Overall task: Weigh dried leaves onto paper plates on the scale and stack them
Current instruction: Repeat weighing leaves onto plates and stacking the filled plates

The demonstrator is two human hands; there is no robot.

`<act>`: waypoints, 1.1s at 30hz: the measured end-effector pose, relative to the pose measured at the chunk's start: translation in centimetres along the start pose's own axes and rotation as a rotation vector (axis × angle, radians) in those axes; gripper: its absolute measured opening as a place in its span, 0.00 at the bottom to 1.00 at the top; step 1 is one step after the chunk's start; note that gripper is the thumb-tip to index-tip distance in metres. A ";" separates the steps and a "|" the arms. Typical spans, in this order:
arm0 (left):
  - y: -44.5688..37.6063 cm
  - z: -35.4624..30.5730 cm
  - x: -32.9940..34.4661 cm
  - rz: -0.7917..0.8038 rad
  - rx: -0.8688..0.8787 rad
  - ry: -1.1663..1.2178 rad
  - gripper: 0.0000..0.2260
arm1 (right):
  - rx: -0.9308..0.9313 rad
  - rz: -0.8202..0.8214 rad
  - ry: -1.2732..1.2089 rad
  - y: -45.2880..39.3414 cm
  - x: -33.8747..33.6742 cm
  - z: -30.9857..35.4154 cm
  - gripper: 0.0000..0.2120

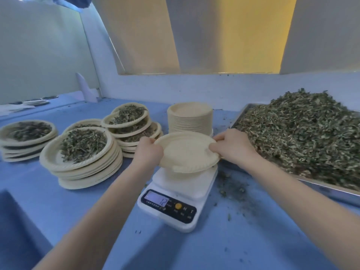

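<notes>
Both hands hold pale, round, empty paper plates (185, 151) above the weighing platform of the white digital kitchen scale (176, 193), which sits at the centre of the blue table (81, 211). A second rim shows under the front edge, so more than one plate seems to be in the grip. The left hand (149, 151) grips the rim at 9 o'clock, fingers curled over the edge. The right hand (232, 146) pinches the rim at 3 o'clock, thumb lying on the plate's inner face and fingers tucked behind it. The plates tilt slightly toward the camera, and whether they touch the platform cannot be told. The scale's lit display shows digits that are hard to read.

At 12 o'clock from the scale stands a tall stack of empty beige paper plates (190, 117). From 9 to 11 o'clock lie three stacks of plates filled with dried green leaves: a near stack (81, 156), a far-left stack (27, 139) and a rear stack (130, 123). At 2 o'clock a metal tray (331, 191) carries a large heap of dried green leaves (300, 137). Loose leaf crumbs (229, 188) are scattered on the table between scale and tray.
</notes>
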State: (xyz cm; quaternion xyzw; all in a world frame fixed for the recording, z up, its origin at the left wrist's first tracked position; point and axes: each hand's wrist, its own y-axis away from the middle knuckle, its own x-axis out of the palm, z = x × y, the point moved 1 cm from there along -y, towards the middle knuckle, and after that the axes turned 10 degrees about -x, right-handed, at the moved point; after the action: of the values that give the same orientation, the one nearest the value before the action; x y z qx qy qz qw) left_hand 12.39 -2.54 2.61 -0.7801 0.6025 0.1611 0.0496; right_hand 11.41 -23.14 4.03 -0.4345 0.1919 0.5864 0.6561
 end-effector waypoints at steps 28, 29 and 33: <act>-1.9 2.2 -0.2 -0.020 0.063 -0.127 0.24 | -0.130 0.088 0.123 -1.4 3.9 1.1 0.20; -1.9 2.1 -0.2 -0.017 0.055 -0.126 0.23 | -0.138 0.091 0.118 -1.4 3.9 1.2 0.20; -1.8 1.4 0.0 -0.033 0.101 -0.159 0.21 | -0.151 0.092 0.107 -1.3 4.0 1.4 0.19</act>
State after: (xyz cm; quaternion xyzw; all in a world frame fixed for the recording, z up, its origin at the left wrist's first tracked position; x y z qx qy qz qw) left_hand 13.79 -1.64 1.05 -0.7712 0.5911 0.1911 0.1389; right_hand 13.27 -19.53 2.21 -0.5041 0.2017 0.6046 0.5828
